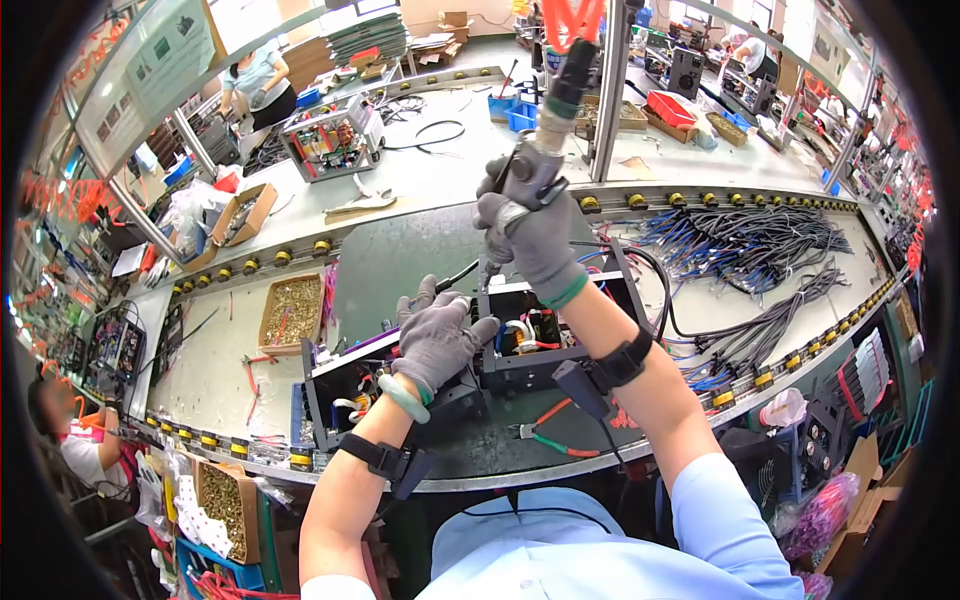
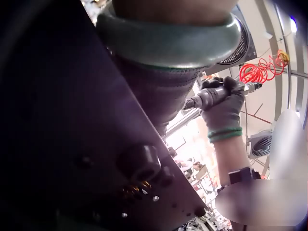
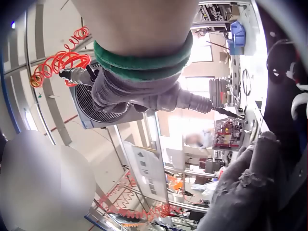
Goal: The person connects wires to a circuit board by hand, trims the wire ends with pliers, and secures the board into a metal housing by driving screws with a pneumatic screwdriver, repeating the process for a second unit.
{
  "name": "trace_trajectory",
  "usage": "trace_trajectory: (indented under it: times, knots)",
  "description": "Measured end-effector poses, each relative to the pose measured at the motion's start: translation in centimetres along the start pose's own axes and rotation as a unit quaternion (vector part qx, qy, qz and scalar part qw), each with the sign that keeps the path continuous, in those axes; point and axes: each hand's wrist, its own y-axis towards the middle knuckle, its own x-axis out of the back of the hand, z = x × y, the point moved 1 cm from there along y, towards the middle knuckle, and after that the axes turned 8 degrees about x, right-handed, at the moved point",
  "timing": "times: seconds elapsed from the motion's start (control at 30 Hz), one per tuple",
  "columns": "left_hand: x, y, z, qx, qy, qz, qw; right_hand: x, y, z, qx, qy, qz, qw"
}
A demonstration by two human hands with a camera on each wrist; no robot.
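Note:
My right hand [image 1: 537,235], in a grey glove with a green cuff, grips an air screwdriver [image 1: 530,170] above the workpiece. The tool's thin bit [image 3: 228,113] shows in the right wrist view. My gloved left hand [image 1: 437,343] rests over a black metal case [image 1: 330,385], fingers extended and thumb out to the right. A black cable [image 1: 458,277] passes close to its fingertips. Coloured wires and parts show inside the open black housing [image 1: 535,365] to the right. The left wrist view shows a dark panel [image 2: 62,120] with a round black foot [image 2: 139,162].
Red-and-green-handled cutters [image 1: 555,440] lie at the table's front. Bundled cables [image 1: 760,245] spread on the right, and a cardboard box of small parts [image 1: 292,312] stands on the left. A red coiled hose [image 1: 572,22] hangs above; an open machine [image 1: 330,140] stands behind.

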Motion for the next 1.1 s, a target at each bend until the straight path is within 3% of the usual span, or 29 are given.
trace_trajectory:
  times: [0.17,0.33,0.4,0.53,0.6,0.83,0.97,1.03,1.1]
  knots:
    - [-0.1,0.2,0.0,0.007,-0.007,0.013,1.0,-0.1,0.5,-2.6,0.001,-0.104,0.008,0.995]
    - [0.0,0.2,-0.1,0.012,-0.016,0.014,1.0,-1.2,0.4,-1.9,-0.039,-0.114,0.022,0.993]
    - [0.0,0.2,-0.1,0.011,-0.017,0.013,1.0,-1.6,0.4,-2.4,0.021,-0.163,0.031,0.986]
    - [-0.3,0.2,0.2,0.001,-0.016,0.001,1.0,-1.7,0.4,-3.1,0.038,-0.173,0.062,0.982]
    - [-0.6,0.3,0.3,-0.002,-0.018,-0.001,1.0,-1.7,0.5,-3.2,0.006,-0.193,0.094,0.977]
    - [-0.4,0.2,0.3,-0.006,-0.019,-0.008,1.0,-1.5,0.0,-3.0,0.015,-0.187,0.07,0.98]
    - [-0.2,0.1,-0.1,0.004,-0.013,0.002,1.0,-2.2,-0.1,1.1,0.066,-0.016,0.065,0.996]
    - [-0.7,0.0,0.1,-0.002,-0.049,-0.063,0.997,-2.5,-1.0,6.6,0.043,0.005,0.062,0.997]
    - [0.2,-0.6,-1.6,0.005,-0.032,-0.056,0.998,-1.5,-2.5,10.9,0.004,-0.03,0.065,0.997]
